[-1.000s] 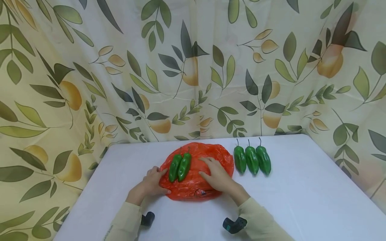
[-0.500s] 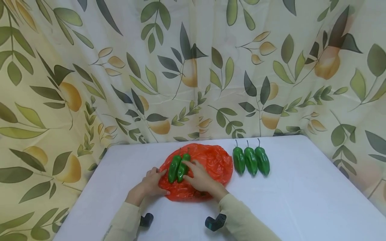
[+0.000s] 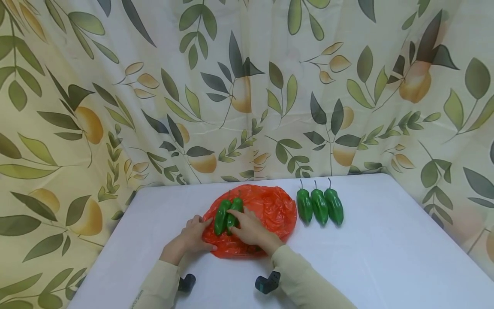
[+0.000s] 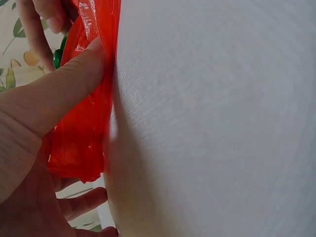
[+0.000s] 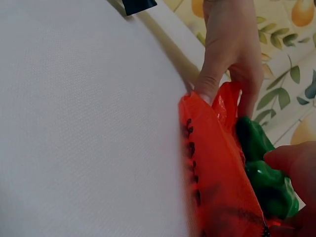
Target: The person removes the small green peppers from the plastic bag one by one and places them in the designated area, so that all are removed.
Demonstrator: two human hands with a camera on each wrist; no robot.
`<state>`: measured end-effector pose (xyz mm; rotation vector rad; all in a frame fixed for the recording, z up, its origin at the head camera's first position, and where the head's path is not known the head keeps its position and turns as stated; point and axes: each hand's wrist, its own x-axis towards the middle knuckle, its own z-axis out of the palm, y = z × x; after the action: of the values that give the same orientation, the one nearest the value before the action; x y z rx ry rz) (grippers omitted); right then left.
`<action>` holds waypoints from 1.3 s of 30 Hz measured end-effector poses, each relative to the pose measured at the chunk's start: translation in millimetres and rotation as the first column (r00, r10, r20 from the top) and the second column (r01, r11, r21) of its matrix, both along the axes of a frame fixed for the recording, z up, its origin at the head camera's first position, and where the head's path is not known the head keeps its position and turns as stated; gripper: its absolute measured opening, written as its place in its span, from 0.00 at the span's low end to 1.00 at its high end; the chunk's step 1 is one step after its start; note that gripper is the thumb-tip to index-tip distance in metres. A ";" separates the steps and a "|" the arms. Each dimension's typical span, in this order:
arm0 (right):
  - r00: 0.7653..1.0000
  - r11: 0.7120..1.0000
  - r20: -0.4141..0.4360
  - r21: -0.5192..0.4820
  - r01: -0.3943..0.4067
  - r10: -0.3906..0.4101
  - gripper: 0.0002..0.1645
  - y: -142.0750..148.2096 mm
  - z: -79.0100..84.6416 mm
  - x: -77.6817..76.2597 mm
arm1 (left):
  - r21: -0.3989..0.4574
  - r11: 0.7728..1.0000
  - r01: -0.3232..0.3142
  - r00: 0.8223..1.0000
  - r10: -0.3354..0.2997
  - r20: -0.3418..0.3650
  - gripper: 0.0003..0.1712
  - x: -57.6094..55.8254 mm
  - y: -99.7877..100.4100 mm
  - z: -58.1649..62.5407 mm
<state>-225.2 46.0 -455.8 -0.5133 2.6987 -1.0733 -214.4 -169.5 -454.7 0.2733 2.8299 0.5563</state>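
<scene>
A crumpled red plastic bag (image 3: 275, 210) lies on the white table, two glossy green chili peppers side by side on its left part. My left hand (image 3: 191, 236) holds the bag's left edge, thumb (image 4: 74, 79) on the near side and fingers spread along the left. My right hand (image 3: 248, 227) comes over the bag from the right and grips the right-hand pepper (image 3: 236, 205), its thumb at the lower end and its fingers across the upper part. Touching that one is the left-hand pepper (image 3: 221, 216). In the right wrist view a fingertip meets the nearer pepper (image 5: 269, 187).
Three more green chili peppers (image 3: 319, 207) stand in a row right of the bag, stems pointing away. A leaf-and-fruit patterned curtain (image 3: 247, 94) hangs behind the table (image 3: 386, 257). Black wrist devices (image 3: 267, 283) sit at both sleeves.
My right hand has moved left from the middle of the bag onto the right-hand pepper. The left hand stays at the bag's edge; the three peppers in the row have not moved.
</scene>
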 end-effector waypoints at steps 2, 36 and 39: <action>1.000 1.000 0.005 -0.022 0.018 -0.017 0.34 0.4 -0.9 -0.4 | -0.001 1.000 -0.004 1.000 0.004 0.003 0.53 0.0 0.2 -0.2; 0.982 0.957 0.037 -0.221 0.190 -0.186 0.27 23.7 -4.9 -14.2 | 0.003 1.000 -0.021 1.000 0.021 -0.009 0.55 0.6 -2.0 -3.7; 0.981 0.945 0.051 -0.264 0.192 -0.185 0.32 27.1 -4.7 -13.3 | 0.006 1.000 -0.017 1.000 0.017 -0.010 0.55 -0.1 -2.2 -4.6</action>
<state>-238.5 73.0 -460.5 -0.2809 2.6355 -1.4985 -214.4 -171.7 -459.3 0.2534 2.8431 0.5688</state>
